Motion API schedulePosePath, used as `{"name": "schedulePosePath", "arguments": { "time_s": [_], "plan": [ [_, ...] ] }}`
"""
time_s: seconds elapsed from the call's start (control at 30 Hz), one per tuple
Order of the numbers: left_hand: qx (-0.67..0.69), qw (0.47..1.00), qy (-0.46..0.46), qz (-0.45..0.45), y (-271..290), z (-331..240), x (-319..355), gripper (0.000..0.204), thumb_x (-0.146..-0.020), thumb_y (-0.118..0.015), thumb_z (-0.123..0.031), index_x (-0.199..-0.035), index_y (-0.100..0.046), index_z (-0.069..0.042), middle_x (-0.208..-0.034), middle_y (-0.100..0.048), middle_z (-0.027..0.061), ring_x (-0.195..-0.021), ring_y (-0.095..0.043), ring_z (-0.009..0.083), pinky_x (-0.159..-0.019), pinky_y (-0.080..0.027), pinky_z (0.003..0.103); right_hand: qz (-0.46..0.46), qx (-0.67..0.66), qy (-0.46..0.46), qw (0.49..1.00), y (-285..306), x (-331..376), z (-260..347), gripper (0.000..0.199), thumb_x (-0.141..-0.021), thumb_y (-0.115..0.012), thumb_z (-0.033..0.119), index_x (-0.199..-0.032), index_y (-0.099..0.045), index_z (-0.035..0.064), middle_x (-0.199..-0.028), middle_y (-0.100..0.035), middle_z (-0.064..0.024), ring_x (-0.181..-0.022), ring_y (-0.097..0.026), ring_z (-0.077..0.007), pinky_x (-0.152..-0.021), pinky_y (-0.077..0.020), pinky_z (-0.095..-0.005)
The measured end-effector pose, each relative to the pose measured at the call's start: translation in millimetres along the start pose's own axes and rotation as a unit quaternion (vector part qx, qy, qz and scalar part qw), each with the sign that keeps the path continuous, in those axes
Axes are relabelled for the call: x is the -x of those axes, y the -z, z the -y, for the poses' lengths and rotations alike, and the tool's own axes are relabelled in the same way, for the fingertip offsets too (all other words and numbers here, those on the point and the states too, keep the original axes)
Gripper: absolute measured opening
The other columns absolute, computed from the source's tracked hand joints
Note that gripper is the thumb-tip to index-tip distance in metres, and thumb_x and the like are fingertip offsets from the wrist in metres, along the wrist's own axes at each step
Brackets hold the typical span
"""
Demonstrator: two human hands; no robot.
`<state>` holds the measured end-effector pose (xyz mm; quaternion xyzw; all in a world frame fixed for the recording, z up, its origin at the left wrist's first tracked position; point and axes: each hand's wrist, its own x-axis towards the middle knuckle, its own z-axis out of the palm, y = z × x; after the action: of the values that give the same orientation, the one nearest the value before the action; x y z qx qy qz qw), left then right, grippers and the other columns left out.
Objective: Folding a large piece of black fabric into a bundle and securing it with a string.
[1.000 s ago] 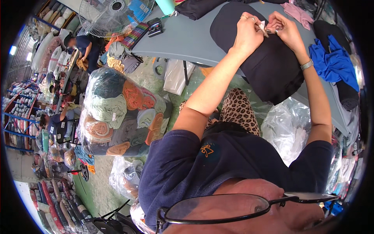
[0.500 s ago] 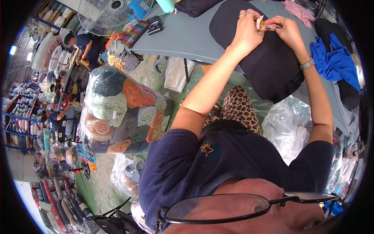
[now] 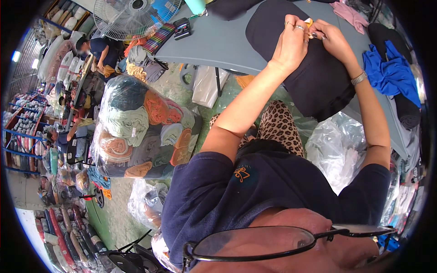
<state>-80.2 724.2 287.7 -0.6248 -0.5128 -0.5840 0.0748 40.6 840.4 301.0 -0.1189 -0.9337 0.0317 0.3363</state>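
Both hands meet above a black cloth piece (image 3: 318, 86) that lies on the grey table and hangs over its near edge. My left hand (image 3: 292, 43), with rings on its fingers, is closed in a pinch at a small white and yellow piece (image 3: 309, 21). Close on its right, my right hand (image 3: 334, 40) pinches at the same spot, a watch on its wrist. Something small and light-coloured shows between the fingertips; its kind is too small to make out.
On the grey table (image 3: 214, 50) lie a striped set of coloured pens (image 3: 159, 38), a black case (image 3: 182, 28), a pink cloth (image 3: 349, 16) and a blue cloth (image 3: 391, 68). A fan (image 3: 136, 13) stands far left. Left of my legs sits a plastic-wrapped bale (image 3: 145, 127). Two people work farther left.
My fingers have shifted slightly around the small piece, the left hand turning so that less of the white part shows. The black cloth stays nearly in place.
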Motion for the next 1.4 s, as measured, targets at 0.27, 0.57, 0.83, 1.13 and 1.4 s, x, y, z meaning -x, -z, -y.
{"name": "schedulePosePath", "arguments": {
  "time_s": [0.27,0.57,0.83,1.13,1.4],
  "plan": [
    [-0.24,0.962,-0.13,-0.003,2,0,6,0.014,-0.073,-0.057,-0.013,-0.067,-0.06,-0.001,-0.077,-0.052,0.0114,-0.073,-0.054,0.0269,-0.068,-0.041,0.035,0.159,-0.432,-0.135,0.877,-6,-3,-19,0.019,-0.081,-0.044,0.007,-0.097,-0.052,0.0008,-0.085,-0.051,0.0049,-0.074,-0.044,-0.0025,-0.068,-0.0336,-0.0159],
    [-0.273,0.953,-0.063,0.115,-3,-5,-19,0.013,-0.068,-0.057,-0.011,-0.07,-0.059,0.002,-0.074,-0.058,0.0174,-0.071,-0.058,0.0303,-0.063,-0.047,0.037,0.151,-0.466,-0.162,0.857,1,-4,-9,0.019,-0.078,-0.043,0.007,-0.093,-0.052,-0.0011,-0.082,-0.052,0.0026,-0.071,-0.045,-0.0052,-0.067,-0.0352,-0.0174],
    [-0.286,0.874,-0.074,0.386,12,-18,-54,0.022,-0.071,-0.05,-0.021,-0.079,-0.061,-0.004,-0.077,-0.06,0.0172,-0.077,-0.059,0.0293,-0.069,-0.046,0.038,0.152,-0.336,-0.137,0.919,8,0,-13,0.011,-0.074,-0.045,0.001,-0.083,-0.051,0.0009,-0.08,-0.055,-0.0008,-0.076,-0.05,-0.0096,-0.068,-0.0368,-0.0245],
    [-0.33,0.793,-0.018,0.512,24,-20,-74,0.035,-0.073,-0.053,-0.034,-0.092,-0.061,-0.005,-0.093,-0.06,0.0125,-0.09,-0.057,0.0266,-0.076,-0.044,0.036,0.022,-0.054,-0.04,0.998,24,-15,12,0.007,-0.074,-0.051,0.003,-0.079,-0.047,-0.0008,-0.072,-0.052,-0.0141,-0.067,-0.05,-0.0267,-0.063,-0.0389,-0.0303],
    [-0.188,0.867,-0.029,0.461,59,10,-24,0.013,-0.067,-0.052,-0.013,-0.074,-0.059,-0.006,-0.073,-0.06,0.0114,-0.073,-0.058,0.0292,-0.065,-0.045,0.037,0.016,-0.069,-0.108,0.992,4,9,-29,0.01,-0.077,-0.052,0.009,-0.079,-0.048,0.0001,-0.069,-0.052,-0.015,-0.067,-0.049,-0.0308,-0.061,-0.0384,-0.0311]
  ]
}}
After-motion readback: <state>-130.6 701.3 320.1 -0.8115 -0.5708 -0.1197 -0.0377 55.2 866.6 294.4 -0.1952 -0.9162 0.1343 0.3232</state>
